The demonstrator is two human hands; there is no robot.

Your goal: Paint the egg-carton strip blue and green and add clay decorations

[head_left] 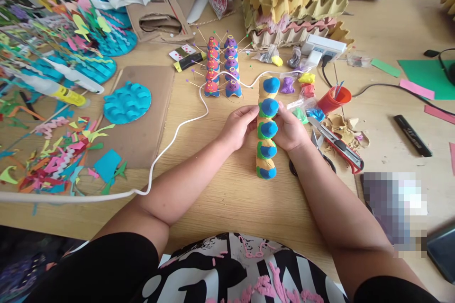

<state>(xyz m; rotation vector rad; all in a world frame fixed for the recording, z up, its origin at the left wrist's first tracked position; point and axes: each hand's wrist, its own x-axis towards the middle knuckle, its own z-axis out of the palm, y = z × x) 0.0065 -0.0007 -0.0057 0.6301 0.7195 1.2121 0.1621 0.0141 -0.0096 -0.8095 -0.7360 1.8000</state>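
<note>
Between my two hands is an egg carton strip point(266, 143), a row of several yellowish cups with blue tops and green patches on the sides. My left hand point(239, 125) grips its left edge near the upper end, thumb in front and the other fingers mostly hidden behind. On the opposite edge, my right hand point(289, 128) holds it the same way. Beyond the hands stand two finished-looking rows of carton cups, a red row point(212, 67) and a purple row point(232, 67), with pins stuck in them.
A white cable point(174, 139) snakes across the table. Right of my hands lie a utility knife point(337, 144), scissors point(322, 151), an orange cup point(334, 99) and clay bags. Stacked egg trays point(295, 4) stand behind. Paper scraps point(60, 156) and a blue disc point(127, 102) are left.
</note>
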